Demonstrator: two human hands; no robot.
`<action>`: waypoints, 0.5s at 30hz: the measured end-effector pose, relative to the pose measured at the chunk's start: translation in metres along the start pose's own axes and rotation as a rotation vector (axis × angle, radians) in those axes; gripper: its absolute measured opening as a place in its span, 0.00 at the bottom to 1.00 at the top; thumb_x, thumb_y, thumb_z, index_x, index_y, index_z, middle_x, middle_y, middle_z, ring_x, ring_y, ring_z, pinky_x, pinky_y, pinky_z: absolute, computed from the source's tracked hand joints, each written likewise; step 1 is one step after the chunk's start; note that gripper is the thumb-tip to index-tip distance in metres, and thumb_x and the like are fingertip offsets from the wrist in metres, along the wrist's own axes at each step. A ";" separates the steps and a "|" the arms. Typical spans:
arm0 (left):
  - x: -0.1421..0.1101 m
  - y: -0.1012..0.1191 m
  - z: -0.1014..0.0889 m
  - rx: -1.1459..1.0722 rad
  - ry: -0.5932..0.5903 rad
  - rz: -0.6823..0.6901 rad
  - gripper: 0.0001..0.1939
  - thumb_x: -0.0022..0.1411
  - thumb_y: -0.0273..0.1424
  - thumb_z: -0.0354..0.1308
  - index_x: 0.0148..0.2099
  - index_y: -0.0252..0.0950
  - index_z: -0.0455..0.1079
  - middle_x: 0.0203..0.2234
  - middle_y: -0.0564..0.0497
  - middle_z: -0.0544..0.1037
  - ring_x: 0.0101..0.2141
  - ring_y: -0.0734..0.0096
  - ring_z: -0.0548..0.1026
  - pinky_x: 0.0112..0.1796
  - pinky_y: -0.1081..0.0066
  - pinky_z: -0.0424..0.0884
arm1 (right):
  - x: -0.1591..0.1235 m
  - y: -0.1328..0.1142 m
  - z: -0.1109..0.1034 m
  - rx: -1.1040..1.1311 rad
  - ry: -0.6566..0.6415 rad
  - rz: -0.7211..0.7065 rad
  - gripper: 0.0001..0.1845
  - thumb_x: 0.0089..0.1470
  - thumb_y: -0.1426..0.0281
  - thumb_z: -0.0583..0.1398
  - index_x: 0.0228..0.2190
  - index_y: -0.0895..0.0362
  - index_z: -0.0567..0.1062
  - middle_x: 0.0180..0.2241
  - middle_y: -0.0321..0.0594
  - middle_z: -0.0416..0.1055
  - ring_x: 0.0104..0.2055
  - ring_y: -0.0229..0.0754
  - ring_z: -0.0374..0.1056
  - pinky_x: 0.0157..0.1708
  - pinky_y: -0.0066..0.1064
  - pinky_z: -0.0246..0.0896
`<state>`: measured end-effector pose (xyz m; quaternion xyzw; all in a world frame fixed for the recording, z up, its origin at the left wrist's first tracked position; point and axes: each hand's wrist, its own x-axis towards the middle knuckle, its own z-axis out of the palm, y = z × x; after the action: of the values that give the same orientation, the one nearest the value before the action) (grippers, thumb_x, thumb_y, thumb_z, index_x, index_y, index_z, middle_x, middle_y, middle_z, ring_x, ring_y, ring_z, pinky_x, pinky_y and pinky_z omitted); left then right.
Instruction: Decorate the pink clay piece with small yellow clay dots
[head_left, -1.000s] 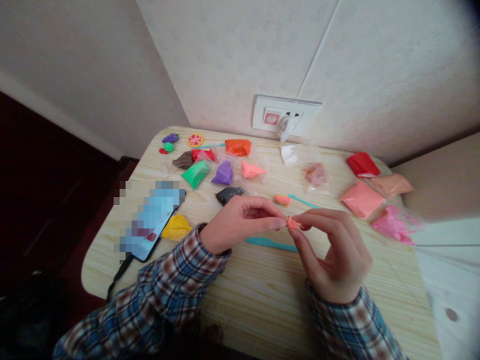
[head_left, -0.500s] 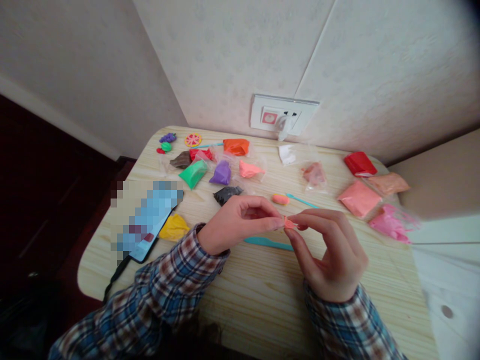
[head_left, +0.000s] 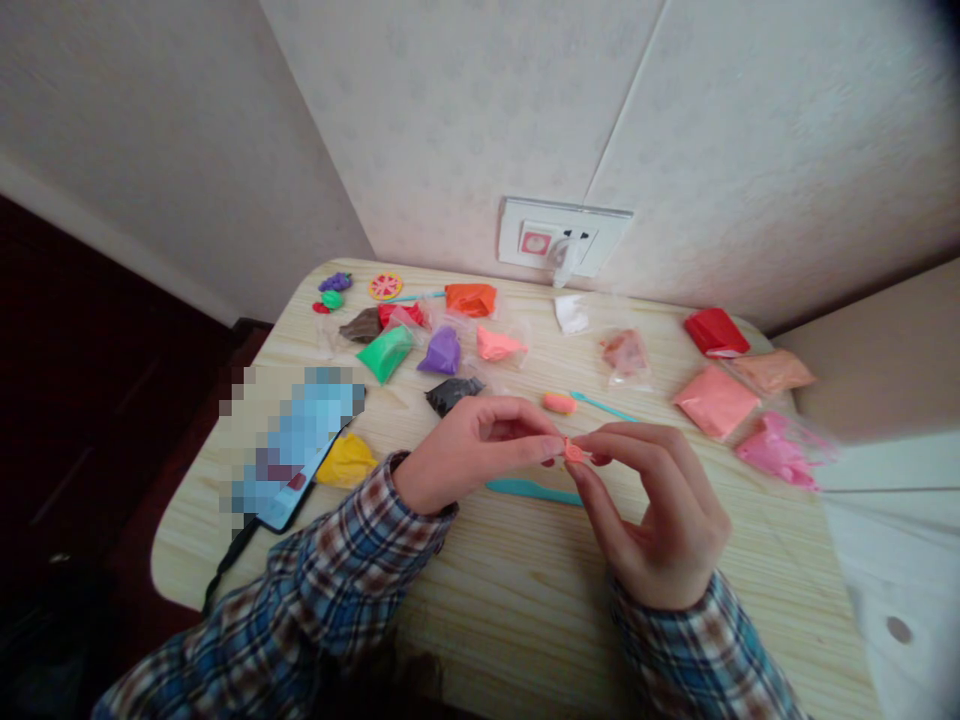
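Little has changed: your right hand (head_left: 664,515) still pinches the coral piece (head_left: 574,454), your left hand (head_left: 474,452) apparently its edge, so fingerwork continues.

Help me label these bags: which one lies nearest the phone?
The yellow bag, beside the phone; the only yellow one, with the others farther away.

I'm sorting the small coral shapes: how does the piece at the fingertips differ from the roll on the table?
The coral piece is held up between the two hands; the coral roll lies on the table.
The piece looks irregular; the roll is smooth and elongated.
The piece's visible part looks smaller than the roll, though fingers cover some.
Both are coral-pink.
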<state>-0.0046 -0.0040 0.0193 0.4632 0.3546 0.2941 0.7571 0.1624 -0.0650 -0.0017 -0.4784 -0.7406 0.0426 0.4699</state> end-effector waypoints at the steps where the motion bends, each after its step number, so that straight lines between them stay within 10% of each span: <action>1: 0.000 0.000 0.000 0.002 0.000 0.000 0.02 0.53 0.25 0.63 0.29 0.31 0.75 0.25 0.54 0.78 0.29 0.77 0.74 0.36 0.75 0.70 | 0.000 0.000 0.000 -0.002 0.001 0.002 0.09 0.53 0.78 0.63 0.38 0.60 0.72 0.34 0.40 0.72 0.36 0.38 0.68 0.35 0.33 0.65; 15: -0.001 0.001 0.000 0.019 0.004 -0.006 0.02 0.52 0.26 0.64 0.29 0.31 0.75 0.25 0.53 0.78 0.29 0.76 0.74 0.36 0.73 0.70 | -0.001 0.000 0.001 -0.015 -0.001 0.014 0.10 0.53 0.78 0.63 0.39 0.58 0.72 0.34 0.40 0.72 0.36 0.39 0.68 0.34 0.34 0.65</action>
<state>-0.0053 -0.0039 0.0204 0.4687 0.3600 0.2894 0.7530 0.1621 -0.0654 -0.0026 -0.4873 -0.7375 0.0406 0.4658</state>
